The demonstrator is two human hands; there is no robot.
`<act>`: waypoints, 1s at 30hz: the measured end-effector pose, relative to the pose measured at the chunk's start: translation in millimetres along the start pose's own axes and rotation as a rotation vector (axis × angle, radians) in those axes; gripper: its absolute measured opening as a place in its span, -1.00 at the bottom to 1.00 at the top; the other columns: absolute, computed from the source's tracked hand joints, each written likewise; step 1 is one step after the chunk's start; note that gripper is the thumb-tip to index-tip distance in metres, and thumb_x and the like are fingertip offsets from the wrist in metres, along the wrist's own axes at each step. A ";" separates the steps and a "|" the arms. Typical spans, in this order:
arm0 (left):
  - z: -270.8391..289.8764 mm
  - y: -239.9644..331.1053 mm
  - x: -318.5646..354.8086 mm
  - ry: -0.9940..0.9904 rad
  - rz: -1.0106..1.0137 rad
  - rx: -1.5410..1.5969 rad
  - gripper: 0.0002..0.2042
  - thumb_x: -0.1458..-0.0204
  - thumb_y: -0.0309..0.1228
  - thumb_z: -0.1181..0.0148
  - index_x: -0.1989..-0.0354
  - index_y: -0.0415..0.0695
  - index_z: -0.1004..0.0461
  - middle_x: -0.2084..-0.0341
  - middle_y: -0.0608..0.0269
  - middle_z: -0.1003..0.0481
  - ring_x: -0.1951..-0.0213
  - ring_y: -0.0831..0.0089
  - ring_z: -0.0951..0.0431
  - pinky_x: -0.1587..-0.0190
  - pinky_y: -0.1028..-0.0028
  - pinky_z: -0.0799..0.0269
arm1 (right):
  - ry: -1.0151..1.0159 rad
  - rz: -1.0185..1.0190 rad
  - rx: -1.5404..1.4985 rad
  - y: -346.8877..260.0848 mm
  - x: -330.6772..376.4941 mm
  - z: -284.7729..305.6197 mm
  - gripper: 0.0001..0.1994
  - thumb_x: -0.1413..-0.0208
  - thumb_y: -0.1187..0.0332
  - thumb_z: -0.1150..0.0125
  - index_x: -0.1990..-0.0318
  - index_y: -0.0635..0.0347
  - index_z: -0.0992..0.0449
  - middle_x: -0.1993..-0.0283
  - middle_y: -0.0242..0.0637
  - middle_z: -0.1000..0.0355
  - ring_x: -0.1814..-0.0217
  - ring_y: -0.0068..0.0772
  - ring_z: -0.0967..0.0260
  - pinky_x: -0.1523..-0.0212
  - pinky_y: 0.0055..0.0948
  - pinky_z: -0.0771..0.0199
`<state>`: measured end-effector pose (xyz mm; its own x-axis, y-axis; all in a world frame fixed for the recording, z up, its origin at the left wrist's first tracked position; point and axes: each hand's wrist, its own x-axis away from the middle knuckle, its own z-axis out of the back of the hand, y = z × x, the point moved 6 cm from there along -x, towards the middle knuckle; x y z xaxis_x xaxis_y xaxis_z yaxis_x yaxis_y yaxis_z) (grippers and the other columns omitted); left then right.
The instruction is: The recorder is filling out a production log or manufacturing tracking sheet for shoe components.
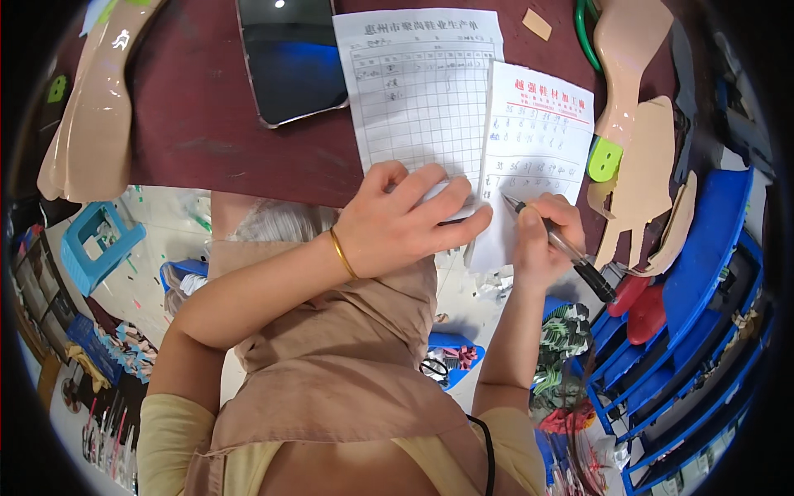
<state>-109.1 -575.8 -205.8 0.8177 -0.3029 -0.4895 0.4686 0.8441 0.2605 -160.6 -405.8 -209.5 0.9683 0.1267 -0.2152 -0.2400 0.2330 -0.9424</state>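
A pen [595, 279] with a clear barrel and black grip end is held in my right hand [546, 240], its fingers closed round it. The pen's tip touches or hovers just over a white notepad [538, 140] with red print and handwritten figures. Lying on the papers, my left hand [413, 217] has its fingers spread, the fingertips beside the notepad's left edge. Beneath it is a gridded paper form [413, 107] with some handwriting, partly overlapped by the notepad. Both papers rest at the near edge of a dark red table [190, 99].
A black smartphone [294, 58] lies left of the form. Beige shoe-sole-shaped pieces [95, 107] sit at far left, others [641, 182] at right beside a lime-green tag [605, 159]. Blue racks [703, 256] stand at right. Below left is a light-blue stool [99, 248].
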 end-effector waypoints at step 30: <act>-0.6 0.7 0.1 -0.004 0.011 -0.011 -0.67 0.21 -0.29 -0.13 0.19 0.38 -0.50 0.23 0.57 -0.40 0.22 0.56 -0.38 0.27 0.48 -0.16 | -0.050 0.134 0.041 -9.0 -1.0 -2.2 -0.88 0.06 0.51 -0.27 0.42 0.35 -0.44 0.65 -0.34 -0.33 0.65 -0.59 -0.13 0.62 -0.60 -0.06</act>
<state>-108.9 -575.0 -206.2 0.8243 -0.2954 -0.4831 0.4560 0.8521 0.2570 -159.2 -410.1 -201.4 0.9231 0.2068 -0.3244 -0.3704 0.2497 -0.8947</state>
